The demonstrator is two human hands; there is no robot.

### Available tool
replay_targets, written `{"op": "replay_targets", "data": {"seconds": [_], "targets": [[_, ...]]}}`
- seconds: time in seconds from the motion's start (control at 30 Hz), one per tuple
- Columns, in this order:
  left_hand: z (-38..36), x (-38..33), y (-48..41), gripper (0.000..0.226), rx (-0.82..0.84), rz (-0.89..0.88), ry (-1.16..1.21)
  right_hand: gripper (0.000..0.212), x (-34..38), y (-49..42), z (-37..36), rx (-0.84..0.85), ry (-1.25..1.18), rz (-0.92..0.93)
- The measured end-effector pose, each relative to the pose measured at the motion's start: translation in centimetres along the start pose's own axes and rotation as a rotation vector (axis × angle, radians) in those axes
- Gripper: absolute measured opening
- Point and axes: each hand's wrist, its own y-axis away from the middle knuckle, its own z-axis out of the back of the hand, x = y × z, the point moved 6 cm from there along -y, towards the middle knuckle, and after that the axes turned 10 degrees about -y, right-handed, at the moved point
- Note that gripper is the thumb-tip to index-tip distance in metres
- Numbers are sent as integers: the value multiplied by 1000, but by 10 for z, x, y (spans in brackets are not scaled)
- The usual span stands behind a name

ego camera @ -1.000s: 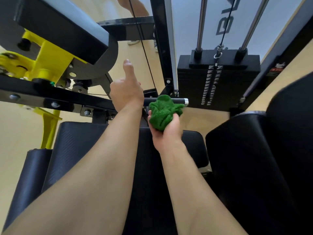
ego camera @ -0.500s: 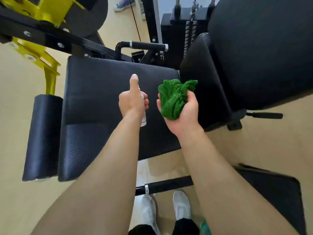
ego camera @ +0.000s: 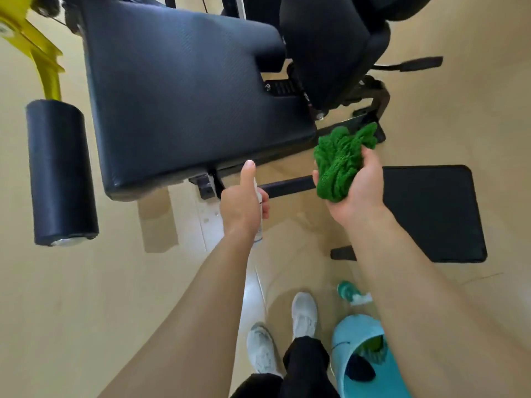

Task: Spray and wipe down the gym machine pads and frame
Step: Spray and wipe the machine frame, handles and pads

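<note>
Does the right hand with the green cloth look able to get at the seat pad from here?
Probably yes: the right hand, gripping the green cloth, is beside the seat pad, nothing between them.

Just off the near edge of the seat pad (ego camera: 184,90), the left hand (ego camera: 244,208) wraps the spray bottle (ego camera: 259,232). Only a white sliver and the base show, and the label is too small to read. Right of the seat pad, the bunched green cloth (ego camera: 339,165) hides most of the fingers of the right hand (ego camera: 359,193). Beyond the seat pad, the back pad (ego camera: 330,38) runs off the top edge.
</note>
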Motion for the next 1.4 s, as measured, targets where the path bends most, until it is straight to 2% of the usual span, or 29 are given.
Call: {"op": "replay_targets", "data": {"seconds": [0.07,0.17,0.47,0.6,0.77,0.9,1.0,1.13,1.23,1.3,1.4], "targets": [[0,29,13,57,-11,43,24,42,-11,13,28,-61,2,-7],[-3,60,25,63,-43,74,-27,38,-26,24,61,-116,29,-5],[-12,66,18,72,-121,-72,-144,36,-38,24,90,-202,86,12],[-23,65,16,61,-57,-76,-227,31,-32,22,93,-211,102,28],[-47,58,20,70,62,-149,-321,28,-12,20,99,-215,140,66],[-59,53,20,58,145,-130,-344,21,4,15,100,-225,226,149],[-53,56,19,61,150,-130,-353,20,8,9,87,-182,428,289],[-26,58,15,71,129,-153,-310,18,-10,-17,44,-34,1048,576],[10,55,7,70,32,-177,-238,29,-49,-35,14,72,1530,834],[33,48,3,67,-34,-204,-198,34,-86,-26,-4,202,1616,979],[57,35,1,68,-142,-217,-160,38,-128,-1,-27,446,1647,1098]]}}
